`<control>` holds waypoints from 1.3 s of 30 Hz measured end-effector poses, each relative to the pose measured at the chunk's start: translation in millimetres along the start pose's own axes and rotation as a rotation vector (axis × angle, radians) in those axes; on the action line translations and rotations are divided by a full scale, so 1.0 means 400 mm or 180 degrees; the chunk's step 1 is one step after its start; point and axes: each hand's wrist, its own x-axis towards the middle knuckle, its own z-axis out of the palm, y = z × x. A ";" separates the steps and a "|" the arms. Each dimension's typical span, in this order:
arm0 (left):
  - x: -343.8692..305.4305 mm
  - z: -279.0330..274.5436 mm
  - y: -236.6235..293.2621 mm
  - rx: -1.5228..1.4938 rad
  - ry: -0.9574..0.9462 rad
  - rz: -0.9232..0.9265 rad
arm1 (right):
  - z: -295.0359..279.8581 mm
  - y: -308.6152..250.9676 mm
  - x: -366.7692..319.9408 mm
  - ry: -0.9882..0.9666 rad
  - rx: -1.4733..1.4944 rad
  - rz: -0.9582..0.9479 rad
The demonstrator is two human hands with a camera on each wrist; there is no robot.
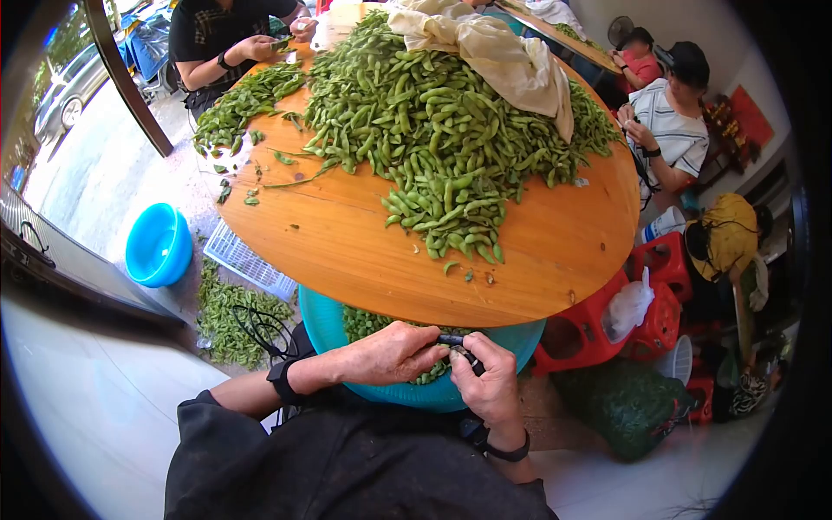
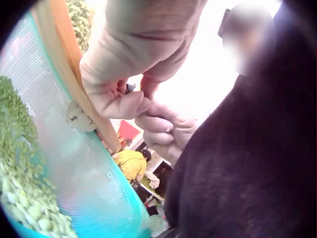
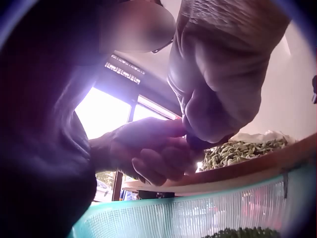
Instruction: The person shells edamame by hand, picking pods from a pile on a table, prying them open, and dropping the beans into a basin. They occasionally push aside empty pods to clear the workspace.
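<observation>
In the head view, my left hand [image 1: 381, 352] and right hand [image 1: 490, 383] meet above the turquoise basket [image 1: 316, 325], both pinching a small dark object [image 1: 451, 340]; what it is, I cannot tell. The left wrist view has my left hand [image 2: 141, 44] with curled fingers against the right hand [image 2: 166, 130], a dark tip [image 2: 131, 88] showing between them. Thumb and fingers of my right hand [image 3: 218, 79] close over the object in the right wrist view, beside the left hand [image 3: 148, 153]; the object is mostly hidden there. Shelled green beans [image 2: 29, 206] lie in the basket.
A wooden table [image 1: 347, 251] bears a large heap of green pods [image 1: 433, 121] partly under a pale cloth [image 1: 494, 56]. A blue basin [image 1: 159, 245] and scattered pods [image 1: 230, 321] are at left, red stools [image 1: 576, 334] at right. People sit around the table.
</observation>
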 end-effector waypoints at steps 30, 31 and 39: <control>0.008 0.032 -0.043 -0.2188 -0.0216 -0.0262 | 0.044 -0.025 -0.010 0.0753 -0.1012 -0.1003; 0.011 0.048 -0.038 -0.2244 0.0013 -0.0359 | 0.053 -0.023 -0.012 0.0755 -0.1008 -0.1005; -0.012 0.051 0.008 -0.1155 0.0008 -0.0181 | -0.012 0.014 -0.024 0.0798 -0.0582 -0.0386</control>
